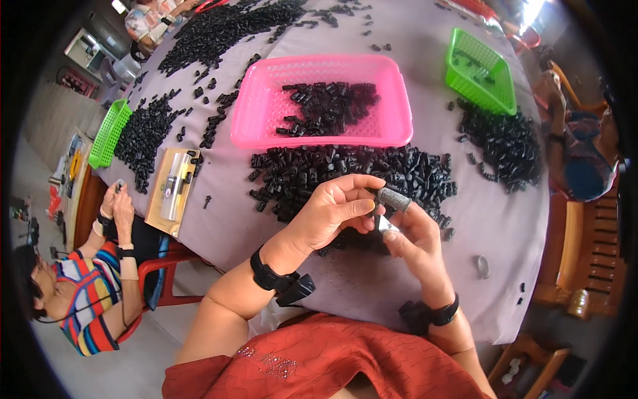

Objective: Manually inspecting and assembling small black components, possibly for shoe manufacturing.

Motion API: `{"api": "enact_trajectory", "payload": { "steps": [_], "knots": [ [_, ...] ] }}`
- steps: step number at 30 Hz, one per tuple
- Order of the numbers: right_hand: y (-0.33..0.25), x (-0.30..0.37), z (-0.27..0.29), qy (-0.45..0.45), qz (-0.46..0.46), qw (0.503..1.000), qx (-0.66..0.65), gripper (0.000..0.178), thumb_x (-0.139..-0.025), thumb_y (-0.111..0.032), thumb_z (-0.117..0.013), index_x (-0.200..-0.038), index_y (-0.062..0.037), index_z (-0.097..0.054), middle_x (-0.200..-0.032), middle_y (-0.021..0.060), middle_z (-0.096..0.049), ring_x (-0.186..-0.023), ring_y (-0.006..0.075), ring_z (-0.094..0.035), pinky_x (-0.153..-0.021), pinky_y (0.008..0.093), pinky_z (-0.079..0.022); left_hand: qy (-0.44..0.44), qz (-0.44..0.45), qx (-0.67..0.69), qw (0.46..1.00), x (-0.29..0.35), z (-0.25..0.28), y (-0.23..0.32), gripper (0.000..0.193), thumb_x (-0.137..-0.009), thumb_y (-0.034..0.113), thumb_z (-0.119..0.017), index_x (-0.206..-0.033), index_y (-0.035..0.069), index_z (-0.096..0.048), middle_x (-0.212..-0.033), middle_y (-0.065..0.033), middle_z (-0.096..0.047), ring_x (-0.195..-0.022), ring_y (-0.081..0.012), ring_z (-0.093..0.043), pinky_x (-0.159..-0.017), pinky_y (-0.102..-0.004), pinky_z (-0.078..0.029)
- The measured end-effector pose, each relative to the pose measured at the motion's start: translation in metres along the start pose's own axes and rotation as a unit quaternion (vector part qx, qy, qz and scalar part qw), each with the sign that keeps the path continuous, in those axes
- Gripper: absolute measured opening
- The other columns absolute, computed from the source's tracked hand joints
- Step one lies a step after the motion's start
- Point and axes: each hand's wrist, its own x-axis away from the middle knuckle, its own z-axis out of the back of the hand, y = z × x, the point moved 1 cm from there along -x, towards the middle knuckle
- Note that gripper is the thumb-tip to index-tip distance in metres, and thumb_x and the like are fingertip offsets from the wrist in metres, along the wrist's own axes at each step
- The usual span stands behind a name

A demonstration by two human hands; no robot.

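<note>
Blade (pixel 387 225) is sitting gripped in my right hand (pixel 419 245), from what I'm seeing on this remote feed. My left hand (pixel 325 214) is pinching a small black part (pixel 376 194), mostly hiding behind fingers, just beyond the blade. A pile (pixel 299 176) of similar parts is lying past my hands, with a pink basket (pixel 319 141) sitting on its far side.

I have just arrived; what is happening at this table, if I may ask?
The person's left hand pinches a small black piece, mostly hidden. The right hand, wearing a grey finger cover, holds a small silvery pointed blade close by. Beyond them lies a heap of small black parts; similar parts sit in a pink perforated plastic basket.
</note>
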Motion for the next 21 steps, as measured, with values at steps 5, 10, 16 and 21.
{"api": "enact_trajectory", "payload": {
  "steps": [5, 10, 16, 21],
  "knots": [
    [-0.006, -0.001, 0.004, -0.035, -0.052, 0.998, 0.006, 0.052, -0.087, -0.010, -0.067, -0.135, -0.0029, -0.049, -0.080, -0.0031, -0.057, -0.068, 0.0033, -0.050, -0.057, 0.0182, -0.039, -0.004, 0.030, 0.066, 0.997, -0.001, -0.002, -0.004, 0.042, -0.088, 0.009, -0.068, -0.127, 0.003, -0.053, -0.092, -0.0055, -0.065, -0.070, -0.0127, -0.065, -0.063, -0.0241, -0.057],
    [-0.004, -0.002, 0.008, -0.070, -0.054, 0.996, -0.022, 0.053, -0.086, -0.014, -0.068, -0.135, -0.0032, -0.049, -0.078, -0.0024, -0.057, -0.065, 0.0032, -0.049, -0.055, 0.0187, -0.038, 0.000, 0.051, 0.072, 0.996, -0.001, -0.005, -0.007, 0.049, -0.085, 0.013, -0.072, -0.128, 0.002, -0.052, -0.093, -0.0066, -0.063, -0.067, -0.0130, -0.064, -0.059, -0.0216, -0.054],
    [-0.005, -0.002, 0.008, -0.093, -0.072, 0.991, -0.056, 0.052, -0.088, -0.017, -0.067, -0.134, -0.0015, -0.048, -0.077, -0.0027, -0.056, -0.063, 0.0031, -0.050, -0.052, 0.0184, -0.038, -0.021, 0.061, 0.111, 0.992, 0.000, -0.001, -0.009, 0.042, -0.087, 0.007, -0.068, -0.126, 0.002, -0.054, -0.096, -0.0039, -0.064, -0.070, -0.0128, -0.063, -0.063, -0.0246, -0.055],
    [-0.004, 0.002, 0.002, -0.073, -0.067, 0.995, -0.020, 0.049, -0.089, -0.018, -0.066, -0.131, -0.0012, -0.049, -0.078, -0.0026, -0.056, -0.063, 0.0030, -0.050, -0.053, 0.0182, -0.041, -0.019, 0.053, 0.103, 0.993, 0.002, 0.000, -0.010, 0.041, -0.089, 0.009, -0.066, -0.127, 0.001, -0.053, -0.096, -0.0052, -0.064, -0.070, -0.0124, -0.064, -0.063, -0.0234, -0.056]
  ]
}}
